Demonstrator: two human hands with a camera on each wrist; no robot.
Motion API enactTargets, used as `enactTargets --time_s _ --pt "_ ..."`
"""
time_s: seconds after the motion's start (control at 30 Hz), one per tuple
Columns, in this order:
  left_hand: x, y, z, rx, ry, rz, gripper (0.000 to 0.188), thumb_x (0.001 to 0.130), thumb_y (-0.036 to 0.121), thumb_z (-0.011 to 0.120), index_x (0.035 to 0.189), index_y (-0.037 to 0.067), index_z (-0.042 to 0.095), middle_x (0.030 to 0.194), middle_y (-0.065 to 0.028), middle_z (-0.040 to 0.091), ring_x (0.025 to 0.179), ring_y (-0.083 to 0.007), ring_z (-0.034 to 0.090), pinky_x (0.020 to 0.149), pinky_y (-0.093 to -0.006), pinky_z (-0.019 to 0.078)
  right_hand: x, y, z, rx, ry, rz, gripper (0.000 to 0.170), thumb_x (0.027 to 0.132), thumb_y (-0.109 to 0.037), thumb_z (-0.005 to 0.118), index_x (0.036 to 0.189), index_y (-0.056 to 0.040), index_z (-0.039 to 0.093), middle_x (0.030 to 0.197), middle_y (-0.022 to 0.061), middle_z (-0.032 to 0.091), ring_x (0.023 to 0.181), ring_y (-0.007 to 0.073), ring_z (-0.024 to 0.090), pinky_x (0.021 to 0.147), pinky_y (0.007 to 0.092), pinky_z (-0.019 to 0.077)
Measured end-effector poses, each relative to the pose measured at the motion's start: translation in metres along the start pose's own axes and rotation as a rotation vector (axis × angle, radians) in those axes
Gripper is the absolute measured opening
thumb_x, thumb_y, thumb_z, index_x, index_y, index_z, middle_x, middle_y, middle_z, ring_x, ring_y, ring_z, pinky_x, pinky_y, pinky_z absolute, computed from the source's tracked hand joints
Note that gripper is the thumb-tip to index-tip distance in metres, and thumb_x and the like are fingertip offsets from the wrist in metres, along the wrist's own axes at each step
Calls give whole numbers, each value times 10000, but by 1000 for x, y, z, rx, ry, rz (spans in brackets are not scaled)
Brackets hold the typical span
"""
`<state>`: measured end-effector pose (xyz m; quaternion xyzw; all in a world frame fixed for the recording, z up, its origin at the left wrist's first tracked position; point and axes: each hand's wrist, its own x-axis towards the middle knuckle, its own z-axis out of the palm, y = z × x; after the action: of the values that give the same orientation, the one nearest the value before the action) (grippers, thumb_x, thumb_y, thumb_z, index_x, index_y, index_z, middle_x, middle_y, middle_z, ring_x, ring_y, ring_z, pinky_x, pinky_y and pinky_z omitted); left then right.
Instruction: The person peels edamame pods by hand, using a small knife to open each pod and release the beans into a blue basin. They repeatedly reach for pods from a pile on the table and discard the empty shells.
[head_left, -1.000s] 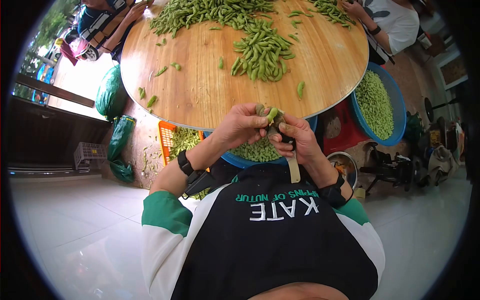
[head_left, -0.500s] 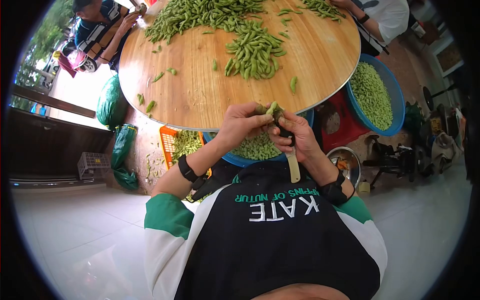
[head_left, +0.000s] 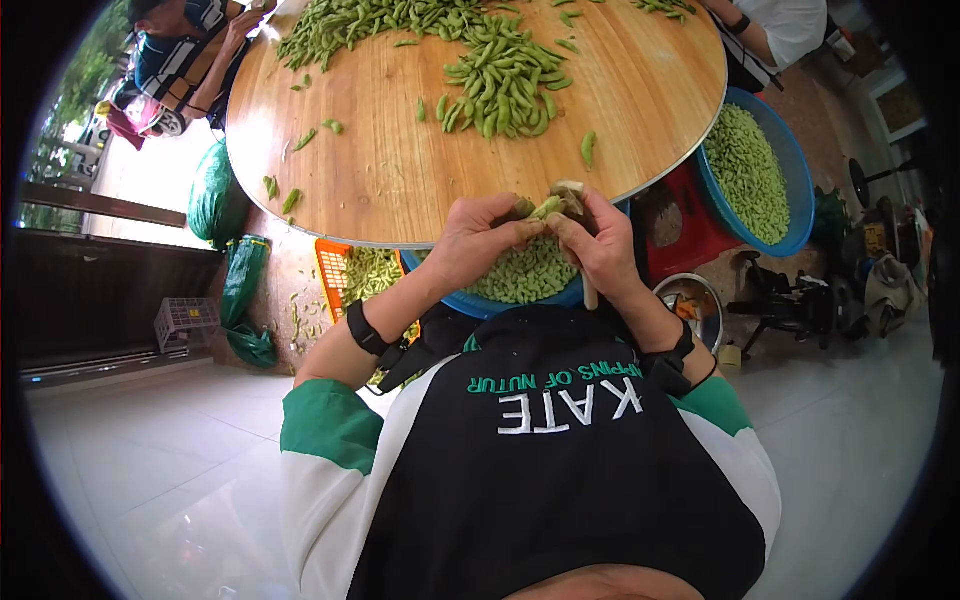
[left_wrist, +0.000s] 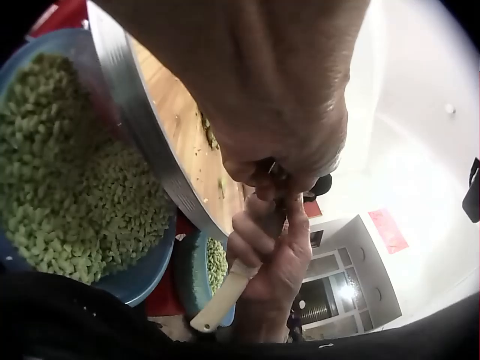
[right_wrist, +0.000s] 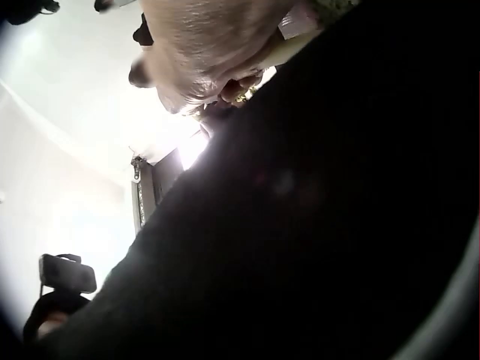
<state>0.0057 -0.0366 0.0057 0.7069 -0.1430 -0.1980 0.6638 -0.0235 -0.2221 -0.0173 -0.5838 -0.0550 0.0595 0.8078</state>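
Above a blue basin of shelled beans (head_left: 525, 272), both hands meet at the near edge of the round table. A green pod (head_left: 547, 208) is pinched by the left hand (head_left: 478, 240) at its left end. The right hand (head_left: 603, 248) holds the pod's other side and also grips a tool with a pale handle (head_left: 590, 294), which in the left wrist view is a cream handle (left_wrist: 221, 298) sticking out below the right hand (left_wrist: 274, 262). In that view the left hand (left_wrist: 281, 127) hides most of the pod. The right wrist view is largely dark cloth.
A heap of pods (head_left: 505, 80) lies on the wooden table (head_left: 370, 180). At the right stands another blue basin of beans (head_left: 745, 175), with a metal bowl (head_left: 692, 305) below it. An orange crate (head_left: 333, 285) and green sacks (head_left: 243, 285) are at the left. Two people sit across.
The hands have risen slightly toward the table edge, and the right hand has turned, so less of the pale handle shows below it. The pod lies flatter between the fingers.
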Motion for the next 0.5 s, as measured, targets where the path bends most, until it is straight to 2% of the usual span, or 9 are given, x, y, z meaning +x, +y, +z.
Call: enactTargets --time_s 0.03,0.17,0.23,0.43,0.5 --pt "-2 3 0 9 10 -70 145 847 119 683 863 -18 639 713 10 595 652 -44 517 581 -216 424 0 -3 1 -16 10 23 178 908 -120 611 1038 -9 563 718 -10 547 468 30 416 396 190 295" --pt "1 -5 0 -100 -2 -113 154 836 120 695 859 -22 637 700 10 593 649 -41 513 574 -221 426 6 2 -5 -4 -38 87 124 890 -109 619 961 -24 564 639 -27 503 450 29 408 389 197 286" --pt "0 -10 0 32 15 -64 164 837 127 695 862 -23 635 684 5 593 644 -42 513 565 -225 429 8 5 -6 36 -54 129 139 885 -87 612 991 -15 558 654 -16 517 449 38 413 389 196 289" --pt "1 -26 -2 93 -5 57 173 833 122 698 836 -30 617 653 -6 587 613 -43 511 534 -236 431 13 5 -11 128 -128 245 166 844 -51 608 992 -9 547 677 15 534 450 58 430 381 197 310" --pt "0 -27 -2 54 -21 39 179 830 122 702 828 -33 613 652 -9 590 605 -45 513 523 -237 429 11 4 -10 168 -137 281 169 835 -51 612 985 -9 545 681 21 535 454 61 437 379 197 317"
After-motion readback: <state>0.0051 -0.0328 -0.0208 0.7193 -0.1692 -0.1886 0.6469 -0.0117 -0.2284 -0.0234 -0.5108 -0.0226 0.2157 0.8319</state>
